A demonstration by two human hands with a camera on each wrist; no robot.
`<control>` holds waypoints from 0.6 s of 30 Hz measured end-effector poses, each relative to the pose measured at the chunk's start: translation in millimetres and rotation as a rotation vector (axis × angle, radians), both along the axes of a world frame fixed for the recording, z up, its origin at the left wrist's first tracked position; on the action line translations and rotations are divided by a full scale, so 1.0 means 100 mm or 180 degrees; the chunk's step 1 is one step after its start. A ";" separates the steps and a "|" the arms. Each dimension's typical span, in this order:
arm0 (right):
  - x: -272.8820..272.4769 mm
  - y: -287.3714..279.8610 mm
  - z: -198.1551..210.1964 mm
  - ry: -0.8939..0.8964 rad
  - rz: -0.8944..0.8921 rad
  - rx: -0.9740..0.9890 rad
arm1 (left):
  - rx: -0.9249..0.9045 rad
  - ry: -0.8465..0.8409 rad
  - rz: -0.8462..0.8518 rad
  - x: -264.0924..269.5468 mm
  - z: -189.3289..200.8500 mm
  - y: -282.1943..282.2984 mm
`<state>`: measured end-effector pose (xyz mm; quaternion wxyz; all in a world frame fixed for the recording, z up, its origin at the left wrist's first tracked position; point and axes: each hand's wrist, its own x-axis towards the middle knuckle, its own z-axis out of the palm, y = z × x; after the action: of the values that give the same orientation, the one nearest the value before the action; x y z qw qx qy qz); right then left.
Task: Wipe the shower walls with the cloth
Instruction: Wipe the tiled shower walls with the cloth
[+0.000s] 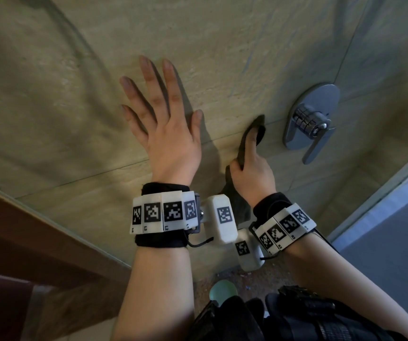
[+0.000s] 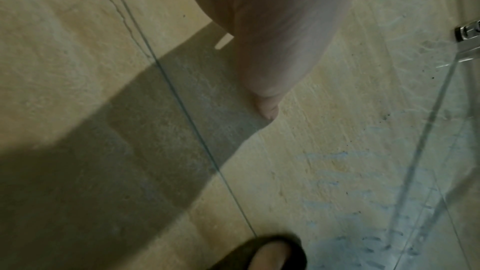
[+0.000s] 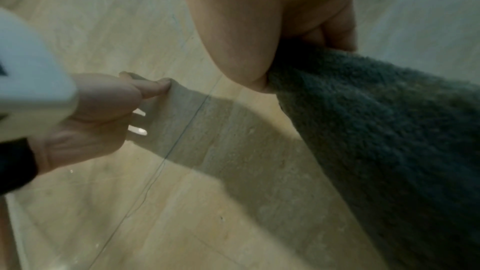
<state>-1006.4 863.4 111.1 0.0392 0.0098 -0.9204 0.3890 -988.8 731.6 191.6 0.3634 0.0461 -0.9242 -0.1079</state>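
Observation:
The shower wall (image 1: 222, 45) is beige stone tile with thin grout lines. My left hand (image 1: 166, 124) lies flat on it, fingers spread and straight, holding nothing; its thumb (image 2: 270, 52) touches the tile. Just to its right, my right hand (image 1: 252, 166) grips a dark grey cloth (image 1: 256, 129) and presses its upper end against the wall along a grout line. The rest of the cloth hangs below the wrist. Up close, the fuzzy cloth (image 3: 389, 130) comes out from under my right palm (image 3: 259, 28), with the left hand (image 3: 98, 110) beside it.
A chrome mixer valve with a lever handle (image 1: 311, 124) sticks out of the wall just right of the cloth. A blue-grey panel (image 1: 382, 242) borders the wall at lower right. A brown wooden edge (image 1: 26, 230) runs along the lower left. A pale green round object (image 1: 222, 290) sits below.

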 end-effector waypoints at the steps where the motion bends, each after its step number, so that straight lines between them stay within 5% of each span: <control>1: 0.02 -0.01 0.00 0.0074 0.0108 0.0061 | -0.0006 0.0002 0.0005 0.00 0.00 0.00; 7: 0.00 0.12 0.04 0.0215 0.0056 0.0324 | -0.0026 0.0002 0.0042 0.00 -0.01 0.00; 18: -0.05 0.14 0.01 -0.0058 -0.0356 -0.0223 | -0.0013 -0.0029 0.0027 0.00 0.01 0.01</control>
<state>-1011.8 877.5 112.4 0.0528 -0.0466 -0.9056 0.4183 -988.4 732.2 192.4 0.3598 0.0497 -0.9259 -0.1042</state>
